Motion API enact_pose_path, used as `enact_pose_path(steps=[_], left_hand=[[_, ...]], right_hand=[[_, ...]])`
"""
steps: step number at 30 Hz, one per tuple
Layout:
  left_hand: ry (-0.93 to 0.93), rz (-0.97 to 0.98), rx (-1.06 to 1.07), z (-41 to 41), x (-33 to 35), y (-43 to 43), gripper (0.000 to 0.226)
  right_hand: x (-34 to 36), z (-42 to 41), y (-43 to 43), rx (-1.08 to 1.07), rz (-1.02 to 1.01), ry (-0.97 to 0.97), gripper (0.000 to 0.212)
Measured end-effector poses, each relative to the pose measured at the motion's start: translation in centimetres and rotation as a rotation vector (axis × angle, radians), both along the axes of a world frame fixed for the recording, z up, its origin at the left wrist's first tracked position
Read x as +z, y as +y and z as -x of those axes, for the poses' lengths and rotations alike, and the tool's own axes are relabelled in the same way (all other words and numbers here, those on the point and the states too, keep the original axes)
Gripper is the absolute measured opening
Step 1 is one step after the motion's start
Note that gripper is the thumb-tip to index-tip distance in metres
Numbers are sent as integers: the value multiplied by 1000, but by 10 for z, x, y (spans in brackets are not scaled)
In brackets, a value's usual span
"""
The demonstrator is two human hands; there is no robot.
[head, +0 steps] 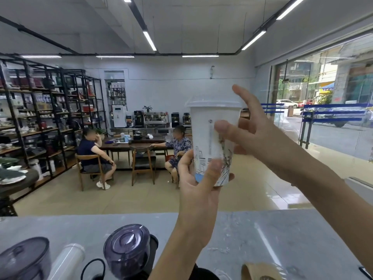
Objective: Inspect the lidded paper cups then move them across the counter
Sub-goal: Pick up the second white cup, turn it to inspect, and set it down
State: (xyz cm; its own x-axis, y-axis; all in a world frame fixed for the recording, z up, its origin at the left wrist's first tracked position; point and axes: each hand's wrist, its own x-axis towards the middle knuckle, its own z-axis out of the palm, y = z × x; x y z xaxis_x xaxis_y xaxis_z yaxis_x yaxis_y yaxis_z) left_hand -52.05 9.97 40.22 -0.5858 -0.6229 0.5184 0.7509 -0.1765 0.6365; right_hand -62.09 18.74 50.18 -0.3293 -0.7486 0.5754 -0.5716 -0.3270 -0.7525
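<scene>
A white paper cup with a clear plastic lid and a line drawing on its side is held up high in front of me, well above the grey counter. My left hand grips its lower part from the left and below, thumb across the front. My right hand holds the upper right side, its thumb pressed on the cup's front and the index finger lifted beside the lid. The cup stands roughly upright.
On the near left of the counter stand two dark blender jars with lids and a clear tube. A brown paper cup shows at the bottom edge. Beyond the counter two people sit at a table; shelves line the left wall.
</scene>
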Motion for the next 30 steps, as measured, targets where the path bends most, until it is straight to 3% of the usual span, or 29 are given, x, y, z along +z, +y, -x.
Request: enact_pose_path(steps=[4,7,11,16,20,23,25,27,30], left_hand=[[-84,128,150,-20,-22,-10,62],[-209,262,175,-49,-47,-24,59],[-418,412,163,-109,-100,-37,67],[-741,307,99,-204,-228,-13,64],[-1035,226,64,-278,-323,13,72],[-1183,347,-31,-318,-378,29,58],[-1216,515,0,-335,-408,37,33],[-1186,550,-57,-337,-417,34,46],[-1195,376,-65,-311,-399,9,63]], right_hand=[[-22,-26,-9,-123,-3,8,105],[-50,-43,-13,-105,13,-98,90],[-119,-90,-8,-116,2,-85,77],[-268,-176,4,-111,-173,-298,91],[-378,-250,28,-96,-438,-439,104],[-439,-295,50,-118,-598,-497,101],[-458,-311,55,-131,-658,-543,97],[-466,-313,51,-166,-703,-554,95],[-472,-299,32,-239,-671,-517,96]])
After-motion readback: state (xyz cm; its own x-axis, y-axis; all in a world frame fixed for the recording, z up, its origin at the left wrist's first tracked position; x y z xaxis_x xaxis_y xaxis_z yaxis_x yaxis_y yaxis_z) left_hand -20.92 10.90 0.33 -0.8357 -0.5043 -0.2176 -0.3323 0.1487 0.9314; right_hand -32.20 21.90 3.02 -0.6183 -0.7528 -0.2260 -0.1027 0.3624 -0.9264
